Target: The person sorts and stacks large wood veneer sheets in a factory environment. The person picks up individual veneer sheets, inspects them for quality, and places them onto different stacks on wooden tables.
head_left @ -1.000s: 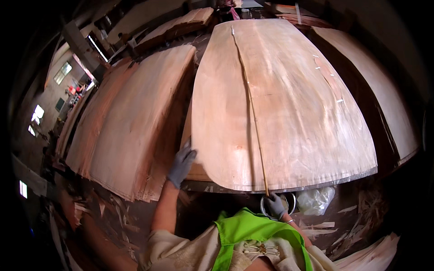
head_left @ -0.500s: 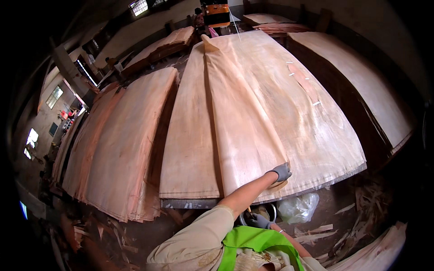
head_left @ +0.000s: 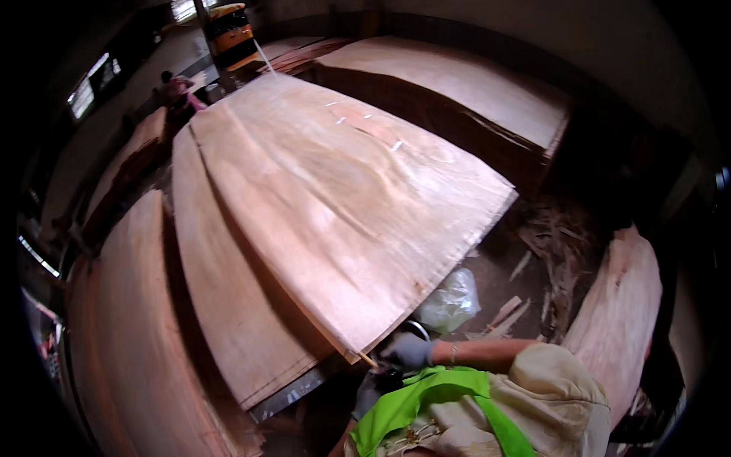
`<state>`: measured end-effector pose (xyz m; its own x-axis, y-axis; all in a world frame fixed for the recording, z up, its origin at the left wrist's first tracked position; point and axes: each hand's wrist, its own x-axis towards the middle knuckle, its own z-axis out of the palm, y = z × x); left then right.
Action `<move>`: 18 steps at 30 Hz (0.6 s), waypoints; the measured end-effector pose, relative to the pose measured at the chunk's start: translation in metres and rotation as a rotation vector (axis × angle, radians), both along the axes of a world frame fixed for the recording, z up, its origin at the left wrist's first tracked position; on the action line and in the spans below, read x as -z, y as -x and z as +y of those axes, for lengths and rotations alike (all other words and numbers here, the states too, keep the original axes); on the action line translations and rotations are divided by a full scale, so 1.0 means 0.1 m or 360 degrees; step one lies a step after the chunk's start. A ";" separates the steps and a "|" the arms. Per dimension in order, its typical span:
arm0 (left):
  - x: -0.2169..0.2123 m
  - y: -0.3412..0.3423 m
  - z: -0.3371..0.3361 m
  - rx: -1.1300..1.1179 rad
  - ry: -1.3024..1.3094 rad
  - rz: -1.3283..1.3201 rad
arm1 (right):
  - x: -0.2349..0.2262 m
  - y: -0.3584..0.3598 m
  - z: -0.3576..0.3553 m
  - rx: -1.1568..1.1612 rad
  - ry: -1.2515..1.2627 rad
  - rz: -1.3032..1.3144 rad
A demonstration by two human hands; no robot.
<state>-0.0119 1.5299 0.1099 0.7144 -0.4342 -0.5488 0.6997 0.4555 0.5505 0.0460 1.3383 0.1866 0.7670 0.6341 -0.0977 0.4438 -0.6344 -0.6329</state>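
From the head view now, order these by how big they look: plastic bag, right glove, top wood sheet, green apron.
1. Top wood sheet
2. Green apron
3. Plastic bag
4. Right glove
These are apparent sizes only.

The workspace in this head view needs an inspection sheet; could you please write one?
Surface: lower wood sheet, partly covered.
Job's things: top wood sheet with white strips; thin stick at its near corner.
Clutter: translucent plastic bag; wood scraps on the floor.
Hands: left hand, right hand, gloved, near the stick's end; grip unclear.
Cables: none certain; a thin white line is unclear.
Surroundings: wood stacks on both sides; person at far end.
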 end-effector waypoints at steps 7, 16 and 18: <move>-0.29 -0.33 -0.56 0.0985 -0.0971 -0.1979 | 0.07 -1.08 0.30 0.0967 0.0224 0.0136; -0.10 -0.31 -0.82 0.0964 -0.0926 -0.1299 | -0.08 -0.84 -0.60 0.1088 -0.0037 0.0206; -0.01 -0.29 -1.09 0.1089 -0.0848 -0.1177 | -0.18 -0.78 -0.97 0.1108 -0.0175 0.0289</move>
